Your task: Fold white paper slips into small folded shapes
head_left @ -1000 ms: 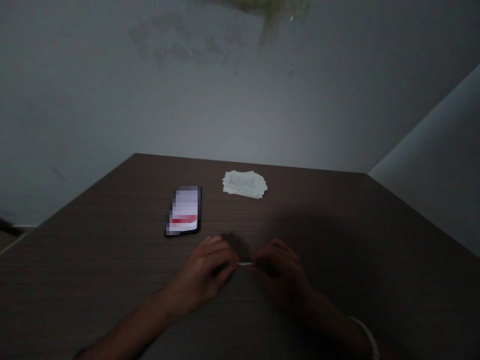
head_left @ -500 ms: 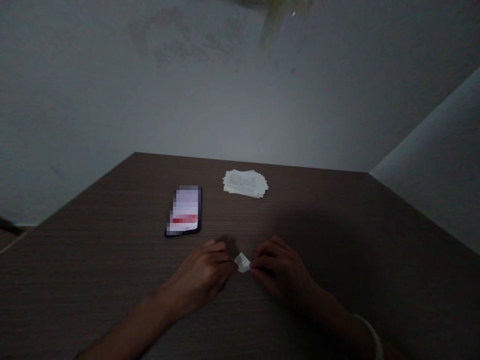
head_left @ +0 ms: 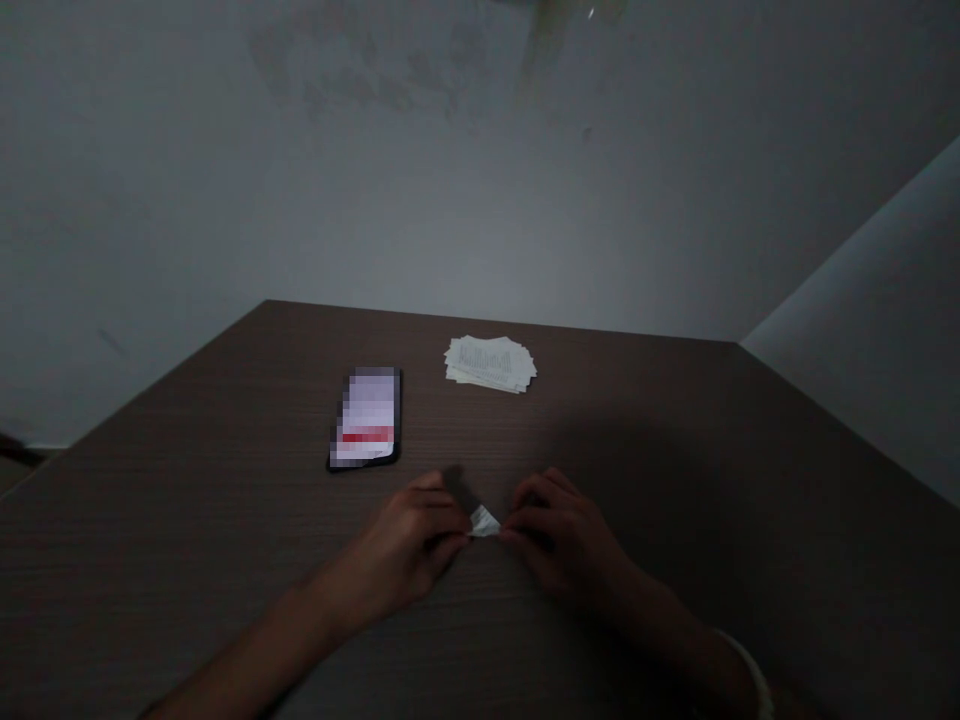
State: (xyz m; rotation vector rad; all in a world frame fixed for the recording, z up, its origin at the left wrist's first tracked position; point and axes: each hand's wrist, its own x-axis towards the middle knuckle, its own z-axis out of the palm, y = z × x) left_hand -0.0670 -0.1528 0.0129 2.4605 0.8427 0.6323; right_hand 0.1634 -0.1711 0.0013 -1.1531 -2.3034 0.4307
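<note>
While fingers [head_left: 451, 520] pinch white paper [head_left: 484, 523], stacked slips [head_left: 491, 363] beyond, print unreadably small

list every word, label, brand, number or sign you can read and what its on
No text is readable.
Paper pile: printed lines, too small to read.
Held scrap: faint marks, too small to read.
Phone: screen pixelated, nothing legible.

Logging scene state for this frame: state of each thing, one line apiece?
Paper piece: held at both ends; whether folded, can't tell
Left hand: pinching its left end
Right hand: pinching its right end
Phone: face up, screen lit, blurred
Paper stack: lying flat, edges uneven
Wristband: worn, right wrist
</note>
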